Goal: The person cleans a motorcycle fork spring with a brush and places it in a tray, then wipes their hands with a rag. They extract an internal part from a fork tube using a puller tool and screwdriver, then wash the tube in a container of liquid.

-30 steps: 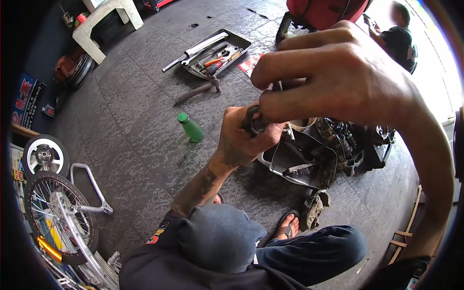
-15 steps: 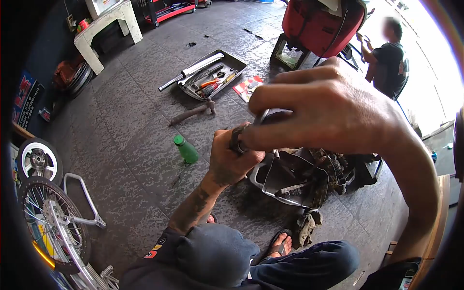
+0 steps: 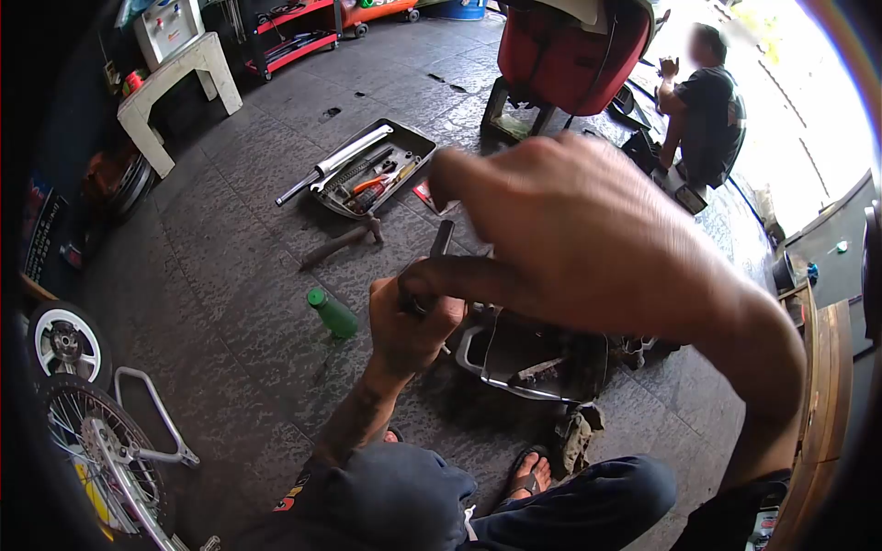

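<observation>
My left hand (image 3: 409,323) is closed around a dark metal part, of which a short dark rod (image 3: 443,239) sticks up past the fist. The part's exact kind is hidden by my fingers. Above and to the right, my right hand (image 3: 579,230) is blurred by motion. Its thumb reaches to the top of my left fist, while the index finger stands apart above the rod. Below the hands, on the floor, is a grey tray (image 3: 469,354) with dirty parts in it, partly covered by my right hand.
A green bottle (image 3: 333,314) and a hammer (image 3: 340,243) are on the tiled floor (image 3: 239,275). Beyond them lies a tool tray (image 3: 404,188). Wheels (image 3: 64,342) are at left, a rag (image 3: 576,441) by my foot. A person (image 3: 712,115) crouches near the red scooter body (image 3: 574,55).
My right fingers have lifted off the part, leaving the dark rod showing. The thumb still reaches my left fist. The view has shifted, so the surroundings sit slightly left.
</observation>
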Motion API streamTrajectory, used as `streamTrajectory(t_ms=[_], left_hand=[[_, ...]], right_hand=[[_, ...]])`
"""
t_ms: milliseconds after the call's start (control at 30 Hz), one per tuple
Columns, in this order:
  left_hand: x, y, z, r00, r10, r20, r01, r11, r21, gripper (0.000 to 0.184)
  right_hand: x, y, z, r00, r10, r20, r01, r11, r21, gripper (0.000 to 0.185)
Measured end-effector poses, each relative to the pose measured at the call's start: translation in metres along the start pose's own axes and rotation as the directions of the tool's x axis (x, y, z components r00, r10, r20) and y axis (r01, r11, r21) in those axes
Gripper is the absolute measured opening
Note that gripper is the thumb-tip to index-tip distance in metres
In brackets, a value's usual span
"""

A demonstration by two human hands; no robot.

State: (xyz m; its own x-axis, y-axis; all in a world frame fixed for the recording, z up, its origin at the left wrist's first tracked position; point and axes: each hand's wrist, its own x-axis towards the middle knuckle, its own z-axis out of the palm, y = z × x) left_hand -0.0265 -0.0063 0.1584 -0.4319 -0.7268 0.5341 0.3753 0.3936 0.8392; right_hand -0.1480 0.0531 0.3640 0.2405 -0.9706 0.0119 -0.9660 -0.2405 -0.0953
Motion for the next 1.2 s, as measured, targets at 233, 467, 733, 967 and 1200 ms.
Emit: streamTrajectory(t_ms=[233,467,733,967,1200], left_hand=[[0.002,0.008,0.006,0.995,-0.094,-0.033,0.093,0.995,-0.037,0.007],[0.003,0.011,0.004,0.985,-0.172,-0.022,0.170,0.983,-0.063,0.011],[0.001,0.002,0.005,1.000,-0.021,-0.014,0.020,0.997,-0.076,0.014],[0.006,0.007,0.001,0.999,-0.049,0.015,0.049,0.999,0.009,0.012],[0.005,0.005,-0.008,0.998,-0.065,0.019,0.066,0.990,-0.124,0.010]], right_hand=[[-0.001,0.011,0.002,0.987,-0.155,0.040,0.157,0.985,-0.065,0.032],[0.002,0.029,0.019,0.878,-0.421,-0.229,0.363,0.896,-0.256,0.031],[0.006,0.018,0.014,0.960,-0.140,-0.243,0.144,0.990,-0.002,0.025],[0.009,0.014,0.010,0.953,-0.288,-0.100,0.286,0.958,-0.034,0.017],[0.004,0.002,0.007,0.978,-0.140,-0.153,0.145,0.989,0.020,0.022]])
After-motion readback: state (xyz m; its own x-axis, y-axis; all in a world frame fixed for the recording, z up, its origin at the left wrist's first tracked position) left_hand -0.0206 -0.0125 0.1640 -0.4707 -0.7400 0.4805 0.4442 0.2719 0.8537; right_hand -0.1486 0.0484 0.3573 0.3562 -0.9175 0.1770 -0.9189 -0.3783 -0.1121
